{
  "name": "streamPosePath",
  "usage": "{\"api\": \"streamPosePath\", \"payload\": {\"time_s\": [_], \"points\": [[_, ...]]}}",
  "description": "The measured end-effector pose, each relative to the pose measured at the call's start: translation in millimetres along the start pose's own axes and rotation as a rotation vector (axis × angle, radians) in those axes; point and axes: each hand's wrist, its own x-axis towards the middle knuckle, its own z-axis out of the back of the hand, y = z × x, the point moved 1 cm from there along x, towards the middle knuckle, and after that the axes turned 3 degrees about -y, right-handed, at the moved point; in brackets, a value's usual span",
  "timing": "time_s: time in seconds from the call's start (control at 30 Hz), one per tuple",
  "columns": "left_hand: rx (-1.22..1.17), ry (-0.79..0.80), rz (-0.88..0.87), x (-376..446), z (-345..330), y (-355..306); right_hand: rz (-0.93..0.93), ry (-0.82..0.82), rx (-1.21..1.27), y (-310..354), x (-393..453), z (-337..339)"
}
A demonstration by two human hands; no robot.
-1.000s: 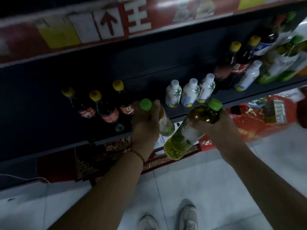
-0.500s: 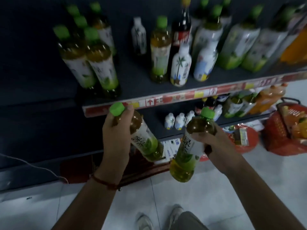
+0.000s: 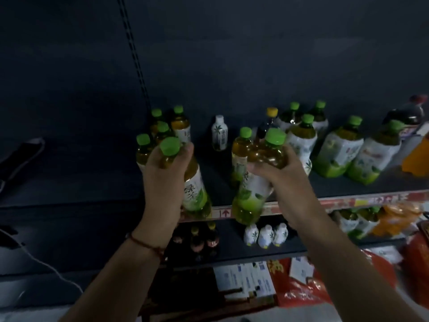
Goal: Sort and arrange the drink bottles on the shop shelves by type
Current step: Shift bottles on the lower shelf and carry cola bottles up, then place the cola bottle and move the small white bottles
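Observation:
My left hand (image 3: 166, 180) grips a green-capped green tea bottle (image 3: 193, 189) by its neck, tilted, its base at the front edge of the upper shelf (image 3: 362, 198). My right hand (image 3: 282, 180) holds a second green tea bottle (image 3: 251, 194) by its shoulder, tilted, its bottom hanging just below that edge. Behind the left hand stands a cluster of small green tea bottles (image 3: 162, 129). One more green tea bottle (image 3: 241, 154) stands behind the right-hand bottle. A white palm-print bottle (image 3: 219, 133) stands alone between the two groups.
Large green tea bottles (image 3: 336, 152) line the upper shelf to the right, with a yellow-capped dark bottle (image 3: 269, 122) behind and an orange drink (image 3: 417, 156) at the far right. The lower shelf holds dark bottles (image 3: 197, 240) and three white palm-print bottles (image 3: 265, 234). Red bags (image 3: 301, 289) lie below.
Both hands have risen from the lower shelf up to the upper shelf, carrying the two green tea bottles. The view has tilted upward with them.

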Motion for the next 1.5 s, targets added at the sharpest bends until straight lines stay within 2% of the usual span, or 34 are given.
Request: {"api": "streamPosePath", "payload": {"time_s": [0.13, 0.3, 0.47, 0.57, 0.7, 0.87, 1.17, 1.37, 1.5], "points": [[0.162, 0.038, -0.109, 45, -48, -9, 0.048, 0.027, -0.148, -19, 43, -16], [0.377, 0.096, -0.120, 115, -97, -15, 0.031, 0.134, -0.136, -61, 65, -30], [0.781, 0.281, -0.146, 170, -98, 22, 0.153, 0.251, -0.323, -80, 86, -54], [0.946, 0.423, -0.121, 192, -96, 43, 0.139, 0.275, -0.335, -89, 95, -63], [1.057, 0.478, -0.168, 211, -102, 46, 0.115, 0.286, -0.359, -90, 110, -73], [1.223, 0.629, -0.226, 215, -110, 42, 0.168, 0.241, -0.465, -95, 111, -76], [1.227, 0.678, -0.339, 204, -103, 32, 0.314, 0.173, -0.664, -71, 78, -40], [1.084, 0.670, -0.563, 161, -130, -24, 0.446, 0.054, -0.727, -58, 66, 8], [1.007, 0.724, -0.654, 120, -169, -36, 0.391, -0.004, -0.752, -48, 74, 42]]}}
